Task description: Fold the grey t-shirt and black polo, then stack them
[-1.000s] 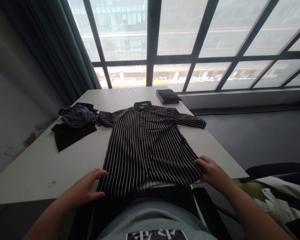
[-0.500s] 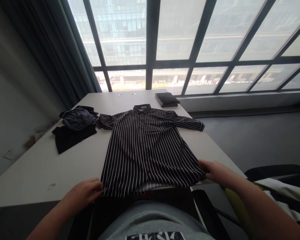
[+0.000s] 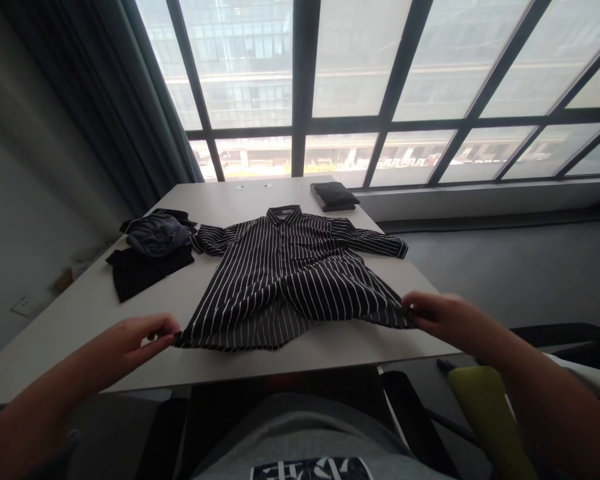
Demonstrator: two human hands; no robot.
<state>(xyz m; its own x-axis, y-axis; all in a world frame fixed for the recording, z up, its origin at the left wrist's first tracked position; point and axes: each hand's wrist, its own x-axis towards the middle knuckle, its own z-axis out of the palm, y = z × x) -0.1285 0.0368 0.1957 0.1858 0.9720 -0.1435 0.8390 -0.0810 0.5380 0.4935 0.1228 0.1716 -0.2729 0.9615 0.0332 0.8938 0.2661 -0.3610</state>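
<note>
A black shirt with white stripes [image 3: 293, 267] lies spread on a white table [image 3: 95, 313], collar toward the window. My left hand [image 3: 130, 340] pinches the shirt's lower left hem corner. My right hand [image 3: 443, 317] pinches the lower right hem corner. Both corners are raised off the table, and the hem is stretched between my hands above the near part of the table. The sleeves lie spread out to either side near the collar.
A heap of dark clothes [image 3: 150, 250] lies at the table's left. A folded dark garment [image 3: 334, 195] sits at the far edge by the window. A black chair [image 3: 415, 427] and a yellow-green object [image 3: 485, 417] are at my right.
Both hands closed on the hem corners, lifted them off the table's near edge and carried them up and forward. The shirt's lower part now rises off the table in folds.
</note>
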